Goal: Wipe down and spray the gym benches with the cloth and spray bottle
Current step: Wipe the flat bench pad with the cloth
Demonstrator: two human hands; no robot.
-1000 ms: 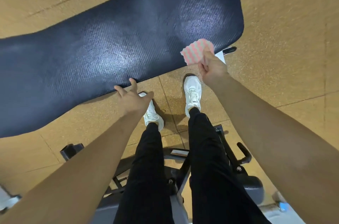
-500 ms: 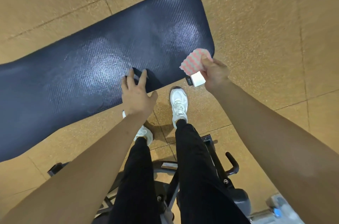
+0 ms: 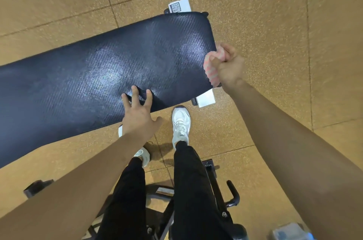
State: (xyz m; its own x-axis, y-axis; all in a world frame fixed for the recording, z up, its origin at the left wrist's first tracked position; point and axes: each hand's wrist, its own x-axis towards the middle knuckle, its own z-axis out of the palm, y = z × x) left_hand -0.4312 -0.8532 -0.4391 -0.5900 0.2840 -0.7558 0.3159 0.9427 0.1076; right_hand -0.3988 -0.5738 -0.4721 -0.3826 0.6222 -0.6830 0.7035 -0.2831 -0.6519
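The right hand (image 3: 229,66) grips the bunched pink striped cloth (image 3: 212,70) at the bench pad (image 3: 98,74) end, while the left hand (image 3: 140,114) rests spread-fingered on its near edge.

The person wears long black trousers (image 3: 192,180) that reach down to the ankles. On the feet are white shoes with white laces. The right shoe (image 3: 180,123) shows whole and has a dark rim along its side. The left shoe (image 3: 145,156) is half hidden. The left arm (image 3: 78,180) and the right arm (image 3: 284,141) are bare, and so are the left hand (image 3: 137,119) and the right hand (image 3: 229,66).
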